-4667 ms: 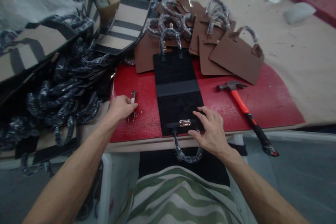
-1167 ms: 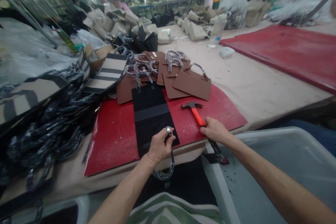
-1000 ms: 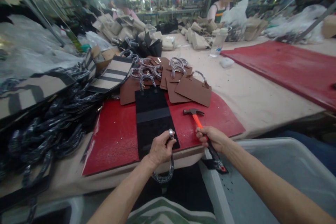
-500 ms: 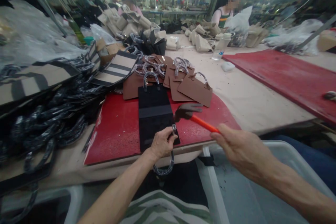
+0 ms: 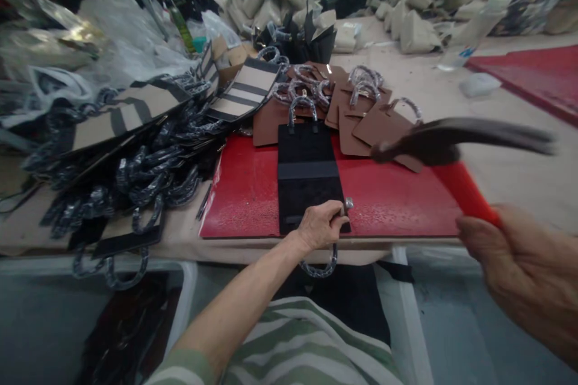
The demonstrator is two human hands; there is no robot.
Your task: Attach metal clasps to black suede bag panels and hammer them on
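My left hand [image 5: 318, 225] is closed on a short metal tool [image 5: 348, 204], perhaps a punch or setter; its silver top shows above the fingers. The tool stands at the near right corner of a black bag panel [image 5: 307, 162], and its lower end is hidden by my hand. One plastic-wrapped handle [image 5: 303, 109] sits at the panel's far end. Another wrapped handle [image 5: 323, 269] hangs below the table edge under my left hand. In my right hand [image 5: 519, 258] is a claw hammer [image 5: 445, 147] with an orange-red grip, raised to the right of the tool.
The panel lies on a red board [image 5: 397, 198]. Brown bag panels [image 5: 383, 123] with wrapped handles lie behind it. At left are piled black handles [image 5: 139, 171] and a striped panel [image 5: 246, 91]. Grey bins [image 5: 189, 289] stand below the table. A clear cup [image 5: 474, 33] stands far right.
The hammer has risen from close by the metal tool and moved right, nearer the camera. My left hand keeps its grip on the tool. The view has tilted down.
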